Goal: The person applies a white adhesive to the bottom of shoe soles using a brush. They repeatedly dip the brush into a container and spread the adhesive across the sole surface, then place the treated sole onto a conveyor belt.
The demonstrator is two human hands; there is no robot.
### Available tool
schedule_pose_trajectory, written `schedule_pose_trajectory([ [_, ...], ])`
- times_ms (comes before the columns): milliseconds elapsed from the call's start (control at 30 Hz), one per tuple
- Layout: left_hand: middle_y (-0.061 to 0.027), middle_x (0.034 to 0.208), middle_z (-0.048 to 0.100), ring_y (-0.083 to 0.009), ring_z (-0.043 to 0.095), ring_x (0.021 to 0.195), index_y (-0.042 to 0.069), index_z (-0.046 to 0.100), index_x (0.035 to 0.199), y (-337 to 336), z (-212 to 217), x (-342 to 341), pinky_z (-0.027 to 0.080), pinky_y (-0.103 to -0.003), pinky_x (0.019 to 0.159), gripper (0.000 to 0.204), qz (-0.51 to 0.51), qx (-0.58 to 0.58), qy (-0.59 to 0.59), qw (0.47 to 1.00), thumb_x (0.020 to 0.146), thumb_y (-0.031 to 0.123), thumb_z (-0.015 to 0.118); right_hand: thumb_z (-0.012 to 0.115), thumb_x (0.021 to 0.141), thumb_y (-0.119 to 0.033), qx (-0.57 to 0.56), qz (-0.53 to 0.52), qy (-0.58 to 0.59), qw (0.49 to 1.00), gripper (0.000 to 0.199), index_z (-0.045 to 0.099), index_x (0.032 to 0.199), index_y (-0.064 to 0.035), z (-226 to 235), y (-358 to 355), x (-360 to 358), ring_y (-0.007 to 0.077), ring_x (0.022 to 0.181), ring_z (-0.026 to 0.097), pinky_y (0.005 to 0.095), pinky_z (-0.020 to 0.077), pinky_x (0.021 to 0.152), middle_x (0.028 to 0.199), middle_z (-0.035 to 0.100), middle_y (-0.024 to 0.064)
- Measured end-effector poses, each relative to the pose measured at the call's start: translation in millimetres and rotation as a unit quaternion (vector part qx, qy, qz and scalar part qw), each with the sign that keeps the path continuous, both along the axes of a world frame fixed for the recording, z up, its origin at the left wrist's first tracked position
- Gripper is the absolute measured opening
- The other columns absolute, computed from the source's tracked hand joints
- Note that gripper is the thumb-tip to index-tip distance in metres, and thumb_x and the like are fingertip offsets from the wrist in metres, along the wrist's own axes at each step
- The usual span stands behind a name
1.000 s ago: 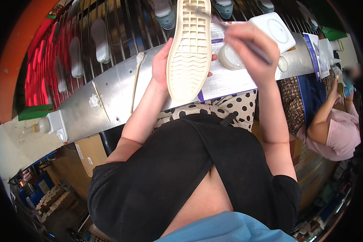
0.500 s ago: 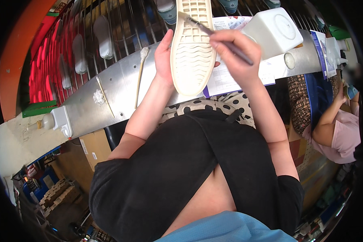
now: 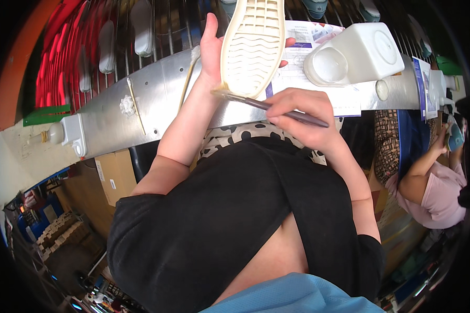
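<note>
A cream latticed sole (image 3: 253,56) was held by the loosely curled left hand (image 3: 212,56), a dark-handled brush (image 3: 257,103) pinched by the right hand (image 3: 309,116).

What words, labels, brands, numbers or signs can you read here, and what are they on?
None reads clearly enough to quote.
Printed papers beside the shoe sole: print too small to read.
Purple-and-white leaflet at the right: too small and slanted.
Cardboard box at lower left: labels too small.
White bottle: round mark on its base, no legible lettering.
Shoe sole: no lettering I can make out.
</note>
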State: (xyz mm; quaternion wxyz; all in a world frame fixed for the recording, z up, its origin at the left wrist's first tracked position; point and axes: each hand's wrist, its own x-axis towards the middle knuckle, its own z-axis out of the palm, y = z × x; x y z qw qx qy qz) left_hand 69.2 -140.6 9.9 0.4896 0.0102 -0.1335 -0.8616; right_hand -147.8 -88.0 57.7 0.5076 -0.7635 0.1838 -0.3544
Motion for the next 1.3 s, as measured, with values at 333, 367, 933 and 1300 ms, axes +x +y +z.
schedule_pose_trajectory([
  [333,-0.0295,0.156,0.035,-0.0504,0.036,0.142,0.004,0.025,0.159,-2.8,15.6,14.8,0.028,-0.065,0.116,0.1,0.003,0.03,-0.026,0.999,0.093,0.08,0.03,0.07,0.085,0.004,0.063,0.103,0.013,0.993,0.005,0.071,0.09,0.0036,11.7,-36.5,-15.2,0.0194,0.079,0.07,0.0293,0.0557,0.072,0.091,0.073,0.0131],
  [367,-0.0302,0.157,0.034,-0.0511,0.034,0.143,0.004,0.025,0.159,-4.3,13.5,15.2,0.026,-0.064,0.117,0.099,-0.019,0.059,0.037,0.997,0.094,0.078,0.032,0.07,0.085,0.005,0.088,0.114,-0.008,0.99,0.006,0.071,0.091,0.0046,20.7,-40.9,-21.2,0.021,0.08,0.071,0.0302,0.0564,0.073,0.091,0.073,0.0146],
  [933,-0.0131,0.124,0.065,-0.024,0.064,0.112,0.008,0.05,0.142,0.2,11.1,-17.0,0.052,-0.036,0.097,0.089,0.103,0.138,-0.169,0.97,0.092,0.081,0.039,0.069,0.094,-0.02,-0.243,-0.007,-0.037,0.969,0.046,0.049,0.132,-0.0034,-26.6,-36.8,43.8,0.0347,0.106,0.067,0.047,0.0421,0.099,0.124,0.068,0.0153],
  [1300,-0.0102,0.136,0.059,-0.0238,0.058,0.122,0.011,0.044,0.149,1.4,23.1,-10.1,0.048,-0.042,0.103,0.085,0.143,0.164,-0.145,0.965,0.097,0.076,0.029,0.057,0.099,-0.012,-0.157,0.024,-0.092,0.983,0.044,0.038,0.137,-0.0013,-27.3,-12.3,32.4,0.0402,0.123,0.057,0.0479,0.0345,0.108,0.098,0.073,0.0217],
])
